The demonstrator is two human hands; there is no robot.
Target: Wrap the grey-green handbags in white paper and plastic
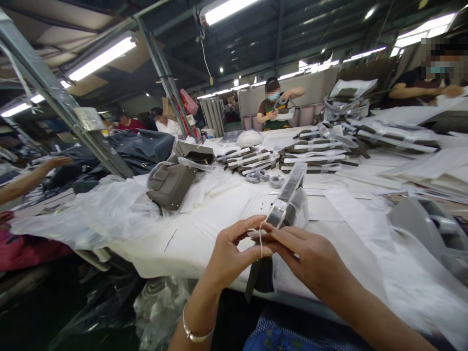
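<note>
Both hands meet at the table's near edge around a dark bag strap (253, 279), its tail hanging over the edge. A square metal buckle (277, 215) shows just above my fingers, with clear plastic wrapping (292, 183) on the part beyond it. My left hand (231, 246) is closed, thumb and fingers pinching a thin white cord (261, 240) that runs in a loop past the strap. From the right, my right hand (310, 253) is closed on the strap, fingertips pressed together at the same spot. The exact layers between the fingers are hidden.
Stacks of wrapped straps (314, 151) lie farther back, with small coiled rolls (277, 182) before them. A grey-brown bag (173, 185) stands left beside crumpled plastic sheeting (91, 209). A grey tape dispenser (426, 224) is at right. Co-workers sit around the table.
</note>
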